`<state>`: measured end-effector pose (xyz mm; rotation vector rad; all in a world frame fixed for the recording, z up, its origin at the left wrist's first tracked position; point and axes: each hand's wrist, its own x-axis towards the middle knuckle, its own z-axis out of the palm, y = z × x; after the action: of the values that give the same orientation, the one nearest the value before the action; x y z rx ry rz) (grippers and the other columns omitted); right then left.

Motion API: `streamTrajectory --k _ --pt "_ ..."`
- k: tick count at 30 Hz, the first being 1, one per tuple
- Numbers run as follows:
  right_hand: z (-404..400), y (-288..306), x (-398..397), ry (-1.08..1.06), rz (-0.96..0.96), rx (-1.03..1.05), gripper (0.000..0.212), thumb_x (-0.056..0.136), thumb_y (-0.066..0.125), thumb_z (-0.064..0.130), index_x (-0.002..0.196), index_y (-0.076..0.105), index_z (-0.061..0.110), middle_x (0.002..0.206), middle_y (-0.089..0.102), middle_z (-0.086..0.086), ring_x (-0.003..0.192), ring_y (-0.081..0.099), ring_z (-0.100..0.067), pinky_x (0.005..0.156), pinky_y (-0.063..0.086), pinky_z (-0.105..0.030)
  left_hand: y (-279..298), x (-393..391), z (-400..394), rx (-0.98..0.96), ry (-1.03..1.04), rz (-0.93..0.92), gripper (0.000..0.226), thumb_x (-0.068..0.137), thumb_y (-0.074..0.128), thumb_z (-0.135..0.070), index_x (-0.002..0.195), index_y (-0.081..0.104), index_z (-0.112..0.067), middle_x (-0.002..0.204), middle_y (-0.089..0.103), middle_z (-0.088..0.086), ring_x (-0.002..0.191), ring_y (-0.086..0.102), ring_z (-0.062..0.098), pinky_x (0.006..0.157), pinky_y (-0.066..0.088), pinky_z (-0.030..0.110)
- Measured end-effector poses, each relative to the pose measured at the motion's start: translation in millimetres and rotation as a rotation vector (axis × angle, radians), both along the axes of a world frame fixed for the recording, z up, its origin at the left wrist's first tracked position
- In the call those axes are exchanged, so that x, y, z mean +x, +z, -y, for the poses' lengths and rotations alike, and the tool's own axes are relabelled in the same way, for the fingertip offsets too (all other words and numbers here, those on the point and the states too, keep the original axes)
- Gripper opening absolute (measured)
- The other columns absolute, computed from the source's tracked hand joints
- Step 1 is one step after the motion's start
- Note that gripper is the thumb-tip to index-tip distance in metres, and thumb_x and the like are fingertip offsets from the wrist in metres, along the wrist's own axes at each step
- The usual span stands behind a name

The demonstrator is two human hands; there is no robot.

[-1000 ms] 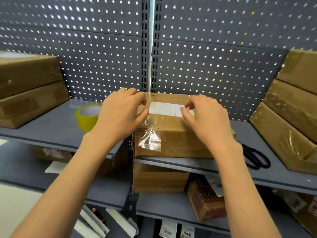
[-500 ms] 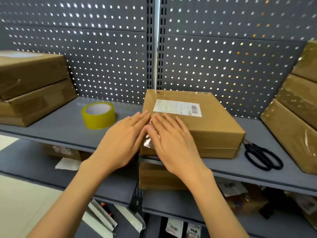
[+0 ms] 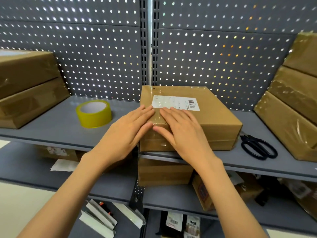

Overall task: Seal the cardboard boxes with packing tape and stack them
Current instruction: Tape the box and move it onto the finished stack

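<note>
Both hands slid up box [image 3: 197, 117]; tape strip barely visible.

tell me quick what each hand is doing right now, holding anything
Left hand: open, fingers flat on the cardboard box, holding nothing.
Right hand: open, flat on the same box, holding nothing.

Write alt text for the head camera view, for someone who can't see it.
Two bare hands, left hand and right hand, press flat on clear tape at the near edge of a labelled cardboard box on a grey shelf. A yellow tape roll stands to its left, black scissors to its right.
</note>
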<state>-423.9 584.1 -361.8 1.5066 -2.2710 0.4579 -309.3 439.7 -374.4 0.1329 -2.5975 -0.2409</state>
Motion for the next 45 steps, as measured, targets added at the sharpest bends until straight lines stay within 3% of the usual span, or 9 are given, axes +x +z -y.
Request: streamTrajectory --k 6,13,16,18,21,25,32,38,45 --pt "-3 -14 -9 0.012 -0.129 -0.033 0.063 0.089 0.040 0.054 0.127 0.060 0.008 0.131 0.060 -0.006 0.122 0.056 -0.021 0.102 0.032 -0.033 -11 -5 14 -0.134 -0.029 -0.005 0.061 0.098 0.024 -0.055 0.137 0.043 -0.013 0.149 0.040 0.004 0.140 0.031 0.020 0.112 0.028 0.037" --pt "-7 -16 -13 0.074 -0.097 0.014 0.083 0.077 0.056 0.064 0.141 0.045 0.012 0.146 0.046 -0.004 0.138 0.038 -0.023 0.111 0.015 -0.032 -25 0 13 -0.080 -0.067 -0.040 0.069 0.092 0.039 -0.058 0.147 0.016 -0.024 0.158 0.018 0.002 0.147 0.014 0.019 0.116 0.021 0.044" --pt "-16 -6 -14 0.079 0.083 -0.175 0.079 0.083 0.045 0.067 0.147 0.035 0.020 0.153 0.032 0.005 0.144 0.018 -0.010 0.117 0.003 -0.026 -15 1 0 0.207 -0.047 -0.102 0.067 0.090 0.038 -0.061 0.147 0.019 -0.031 0.157 0.017 -0.007 0.146 0.009 0.005 0.118 0.013 0.024" --pt "-26 0 -20 -0.008 0.190 -0.358 0.066 0.089 0.048 0.059 0.144 0.039 0.024 0.150 0.032 0.011 0.141 0.015 -0.002 0.116 0.002 -0.027 -5 -3 -11 0.472 0.008 -0.234 0.056 0.094 0.038 -0.058 0.142 0.029 -0.031 0.150 0.028 -0.016 0.141 0.020 -0.003 0.110 0.017 0.009" --pt "-43 4 -40 -0.253 0.303 -0.636 0.046 0.096 0.050 0.042 0.137 0.049 0.021 0.147 0.041 0.005 0.141 0.025 -0.011 0.116 0.013 -0.032 3 -23 -27 0.856 0.151 -0.428 0.058 0.089 0.045 -0.059 0.135 0.043 -0.025 0.137 0.047 -0.013 0.128 0.041 0.002 0.106 0.032 0.021" --pt "-59 2 -62 -0.407 0.612 -0.689 0.051 0.095 0.053 0.036 0.142 0.039 0.020 0.147 0.039 0.001 0.136 0.032 -0.015 0.105 0.024 -0.026 -2 -48 -46 1.104 0.295 -0.576 0.040 0.089 0.059 -0.046 0.123 0.048 -0.028 0.123 0.053 -0.012 0.121 0.048 0.007 0.098 0.037 0.024" --pt "-67 -9 -75 -0.429 1.093 -0.795 0.074 0.086 0.065 0.044 0.148 0.030 0.024 0.142 0.040 0.002 0.129 0.040 -0.019 0.106 0.037 -0.039 -10 -56 -52 1.079 0.556 -0.640 0.049 0.085 0.066 -0.037 0.131 0.054 -0.026 0.112 0.054 -0.015 0.114 0.052 0.014 0.100 0.042 0.039" --pt "-69 -13 -74 -0.296 1.301 -0.926 0.032 0.085 0.068 0.035 0.114 0.061 0.022 0.100 0.063 0.013 0.088 0.058 -0.001 0.066 0.044 -0.018 -8 -59 -57 1.026 0.632 -0.720 0.039 0.089 0.062 -0.030 0.126 0.062 -0.018 0.114 0.065 -0.004 0.106 0.056 0.017 0.093 0.042 0.036" --pt "-73 -18 -59 -0.303 1.238 -1.068 0.051 0.082 0.071 0.036 0.129 0.057 0.023 0.119 0.061 0.006 0.105 0.059 -0.011 0.090 0.050 -0.032 -7 -60 -62 1.060 0.628 -0.889 0.029 0.085 0.066 -0.021 0.114 0.070 -0.018 0.108 0.070 -0.001 0.098 0.061 0.012 0.086 0.047 0.030"
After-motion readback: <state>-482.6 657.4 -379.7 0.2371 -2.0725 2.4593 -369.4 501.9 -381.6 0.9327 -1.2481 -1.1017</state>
